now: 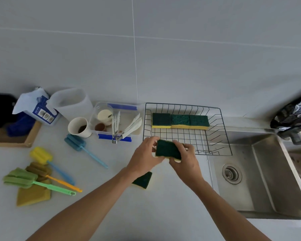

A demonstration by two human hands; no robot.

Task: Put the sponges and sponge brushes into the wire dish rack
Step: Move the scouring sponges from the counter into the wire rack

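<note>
Both hands grip one green-and-yellow sponge (168, 149) just in front of the black wire dish rack (224, 136): my left hand (145, 157) on its left edge, my right hand (185, 158) on its right. Three matching sponges (180, 120) lie in a row at the rack's back. Another sponge (143, 180) rests on the counter under my left forearm. Left of me lie a blue sponge brush (76, 140), a yellow one (41, 154), a brown one (40, 170), a green one (21, 178) and flat yellow sponges (33, 195).
A steel sink (261, 174) opens to the right of the rack. Behind the brushes stand a paper cup (79, 126), a clear tub with utensils (116, 120), a white jug (70, 101), a blue-and-white package (36, 106) and a wooden tray (16, 136).
</note>
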